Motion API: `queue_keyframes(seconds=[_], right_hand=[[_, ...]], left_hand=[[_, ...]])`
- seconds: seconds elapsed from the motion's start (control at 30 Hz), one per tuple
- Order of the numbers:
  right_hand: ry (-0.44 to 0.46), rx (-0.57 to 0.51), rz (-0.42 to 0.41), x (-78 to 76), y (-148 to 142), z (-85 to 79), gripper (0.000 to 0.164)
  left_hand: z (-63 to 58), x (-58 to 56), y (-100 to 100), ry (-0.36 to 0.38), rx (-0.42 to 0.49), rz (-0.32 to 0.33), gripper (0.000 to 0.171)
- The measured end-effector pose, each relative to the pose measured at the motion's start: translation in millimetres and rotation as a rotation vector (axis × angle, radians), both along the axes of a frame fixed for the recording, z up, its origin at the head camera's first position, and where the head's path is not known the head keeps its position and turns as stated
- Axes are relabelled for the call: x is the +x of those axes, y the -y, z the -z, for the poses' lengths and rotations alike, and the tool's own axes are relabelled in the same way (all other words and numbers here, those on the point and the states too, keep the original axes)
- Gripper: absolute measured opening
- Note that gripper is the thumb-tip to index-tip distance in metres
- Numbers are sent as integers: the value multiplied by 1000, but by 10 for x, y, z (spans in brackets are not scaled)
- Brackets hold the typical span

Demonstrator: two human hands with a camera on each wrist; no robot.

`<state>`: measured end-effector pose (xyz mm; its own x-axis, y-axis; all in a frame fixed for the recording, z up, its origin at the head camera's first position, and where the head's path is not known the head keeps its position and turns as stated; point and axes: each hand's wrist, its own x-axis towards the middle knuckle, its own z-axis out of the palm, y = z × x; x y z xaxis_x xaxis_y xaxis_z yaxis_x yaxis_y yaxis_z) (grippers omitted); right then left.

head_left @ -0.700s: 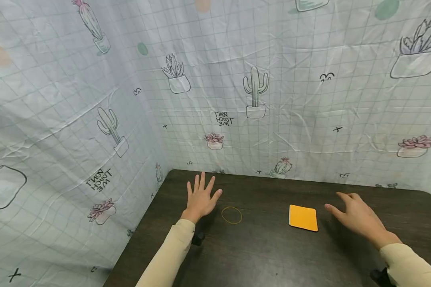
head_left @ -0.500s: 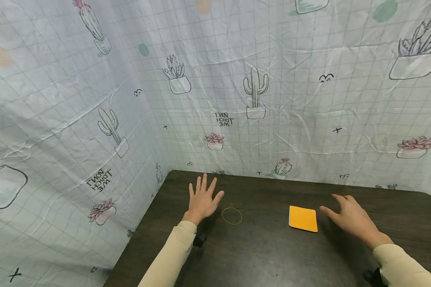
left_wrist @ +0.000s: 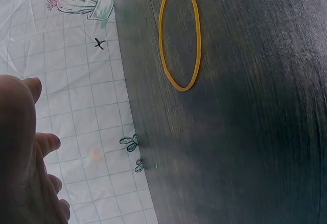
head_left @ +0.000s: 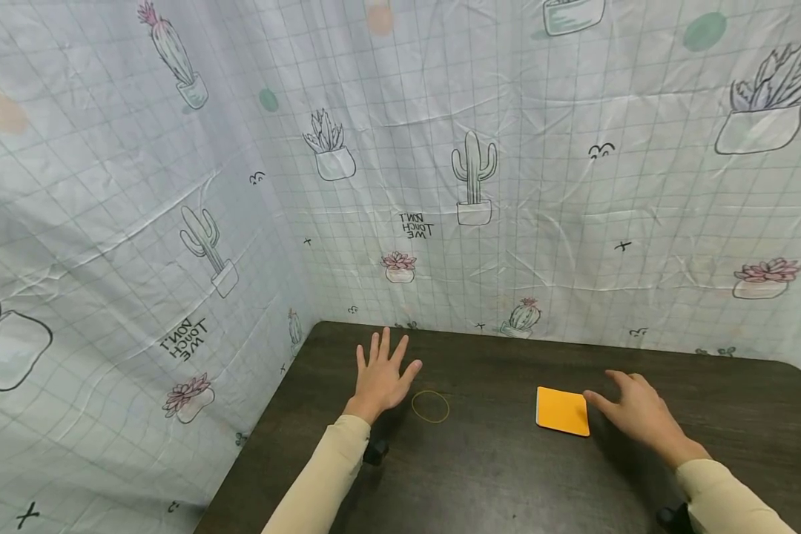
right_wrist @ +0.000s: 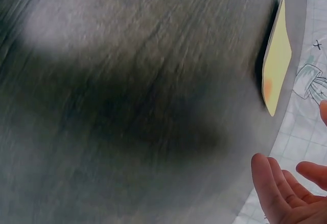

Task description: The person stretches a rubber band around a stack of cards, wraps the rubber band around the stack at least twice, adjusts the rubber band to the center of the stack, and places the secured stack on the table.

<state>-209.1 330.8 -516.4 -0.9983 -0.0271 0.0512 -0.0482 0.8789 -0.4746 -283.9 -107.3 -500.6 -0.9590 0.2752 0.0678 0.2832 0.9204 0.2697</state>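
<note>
On the dark table lies a rubber band [left_wrist: 199, 35], a thin yellow-orange loop spread into an oval. My left hand [head_left: 382, 380] hovers just left of it, fingers spread and straight, touching nothing. To the right of the band rests a flat orange square [head_left: 562, 411] with rounded corners; whether it is a pad or a card I cannot tell. My right hand [head_left: 641, 415] is over the table at the square's right side, fingers slightly bent and thumb apart, holding nothing. In the right wrist view a gap shows between those fingers and the square [right_wrist: 278, 58].
The dark wooden table [head_left: 480, 475] meets a white grid-patterned cloth [head_left: 541, 245] printed with cacti at its back and left edges. A dark wrist strap piece [head_left: 376, 452] sits under the left sleeve, and another [head_left: 674, 517] under the right.
My right hand has moved left, closer to the orange square. The left hand has drifted slightly right toward the rubber band. Band and square stay in place; the head view has tilted slightly up.
</note>
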Motion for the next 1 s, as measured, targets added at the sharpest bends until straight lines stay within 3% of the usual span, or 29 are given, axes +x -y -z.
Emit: queue_keyframes(seconds=[0.43,1.0], right_hand=[[48,-44,10,13,115,55,87],[120,-183,21,15,206,136,83]], left_hand=[[-3,20,-19,5,8,11,72],[-1,41,-40,13,-5,16,72]])
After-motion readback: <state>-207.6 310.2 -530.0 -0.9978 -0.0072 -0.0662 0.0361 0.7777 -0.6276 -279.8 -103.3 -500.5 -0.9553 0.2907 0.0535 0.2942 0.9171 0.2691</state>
